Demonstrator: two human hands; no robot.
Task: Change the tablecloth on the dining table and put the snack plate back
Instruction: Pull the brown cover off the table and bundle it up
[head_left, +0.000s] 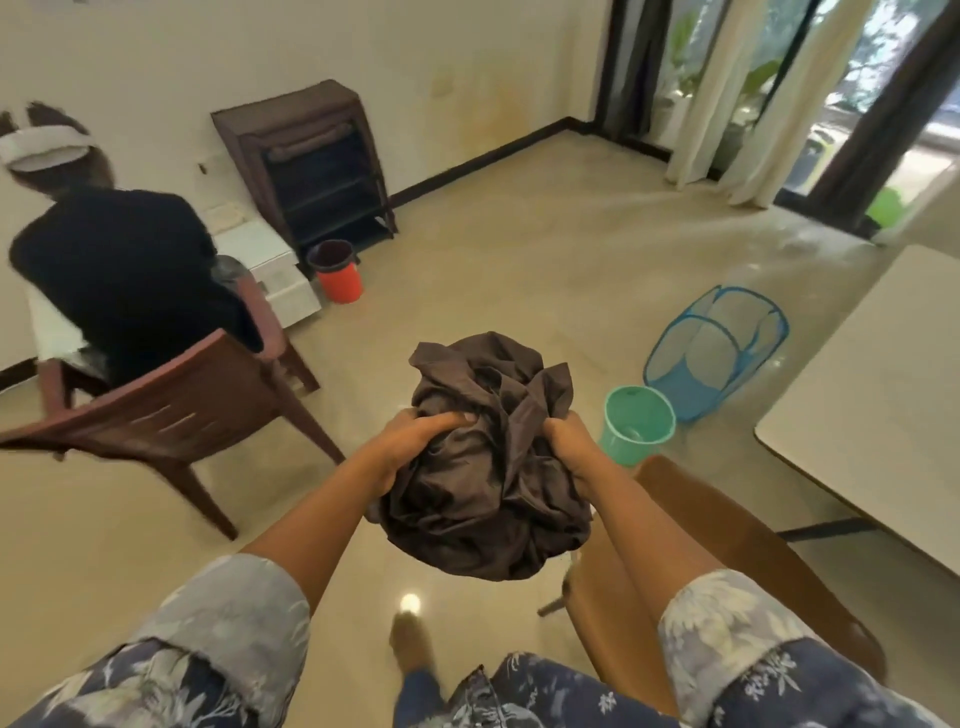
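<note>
Below the camera, rolled floral sleeves (228, 613) run out of the bottom edge, and one foot (410, 649) shows blurred on the glossy beige tiled floor (493, 270). Both hands hold a crumpled dark brown tablecloth (483, 467) in the air in front of the body; the left hand (410, 436) is closed into its upper left folds, and the right hand (569, 441) grips a fistful on the right, with most fingers buried in cloth. Bunched into a rough ball, it shows no clear long axis, and its edges cannot be made out. Under the right forearm, a brown chair (737, 561) is partly hidden. To the right, a pale bare dining table (883, 415) is cut off by the frame. Just beyond the bundle stand a green bucket (636, 421) and a blue mesh laundry hamper (717, 348). Farther left, another person (124, 275), blurred, sits on a brown chair (171, 410), with a red bin (337, 270) and a dark shelf (311, 161) by the white wall.
</note>
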